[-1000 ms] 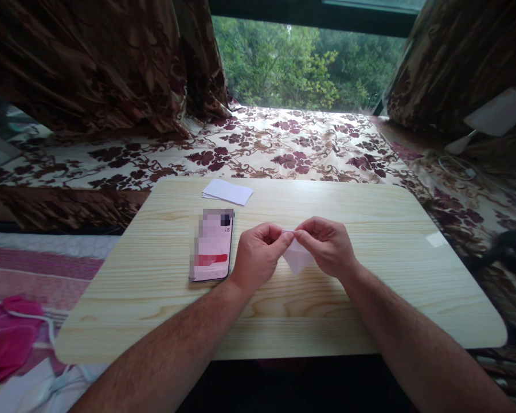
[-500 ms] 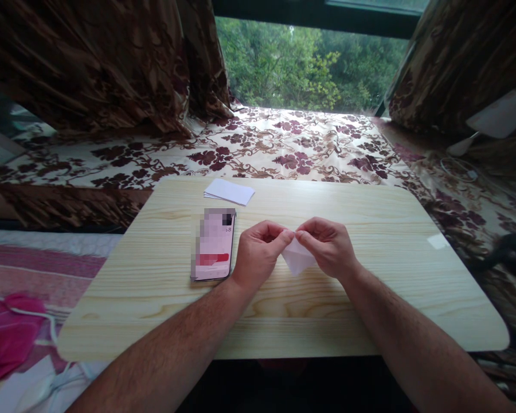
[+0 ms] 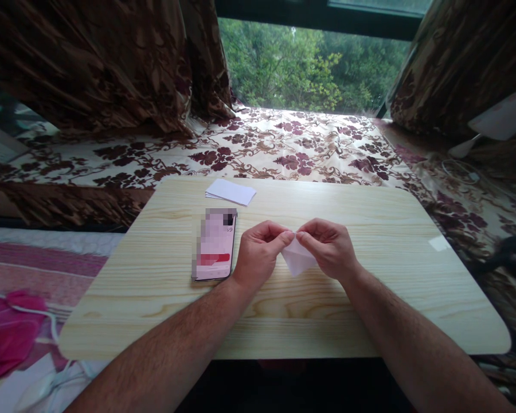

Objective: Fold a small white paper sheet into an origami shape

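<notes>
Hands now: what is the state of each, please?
Left hand: closed, pinching the folded white paper.
Right hand: closed, pinching the same paper.

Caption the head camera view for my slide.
Both hands, left hand and right hand, pinch a folded white paper beside a phone.

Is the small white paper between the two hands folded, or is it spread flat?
Folded. The white paper forms a point hanging down between the left hand and right hand, which pinch its top edge above the table.
</notes>
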### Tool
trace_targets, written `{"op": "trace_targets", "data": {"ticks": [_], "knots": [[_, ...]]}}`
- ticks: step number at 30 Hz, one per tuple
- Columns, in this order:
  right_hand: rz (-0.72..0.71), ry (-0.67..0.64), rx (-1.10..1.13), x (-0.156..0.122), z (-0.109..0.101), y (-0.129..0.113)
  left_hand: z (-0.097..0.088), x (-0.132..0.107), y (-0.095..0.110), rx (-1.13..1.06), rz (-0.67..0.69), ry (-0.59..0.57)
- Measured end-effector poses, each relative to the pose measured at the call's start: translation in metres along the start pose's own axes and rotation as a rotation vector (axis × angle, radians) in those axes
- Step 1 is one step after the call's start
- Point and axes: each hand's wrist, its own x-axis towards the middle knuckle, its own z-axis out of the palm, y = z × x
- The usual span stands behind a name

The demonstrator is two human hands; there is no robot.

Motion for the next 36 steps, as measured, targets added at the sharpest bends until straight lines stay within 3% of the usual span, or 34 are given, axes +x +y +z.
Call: {"op": "trace_targets", "data": {"ticks": [16, 23, 31, 36], "knots": [[-0.032, 0.032, -0.089, -0.0012, -0.0011, 0.0019, -0.0001, -0.0011, 0.0022, 0.140, 0.043, -0.021], [-0.043, 0.010, -0.174, 0.0002, -0.0006, 0.0002, 0.0005, -0.0047, 0.0040, 0.305, 0.095, -0.004], [-0.023, 0.056, -0.103, 0.0018, -0.0023, 0.0030, 0.0021, -0.0004, 0.0006, 0.157, -0.001, -0.086], [-0.008, 0.017, -0.073, 0.0021, -0.0016, 0.0027, 0.0012, 0.0002, 0.0007, 0.147, -0.029, -0.042]]}}
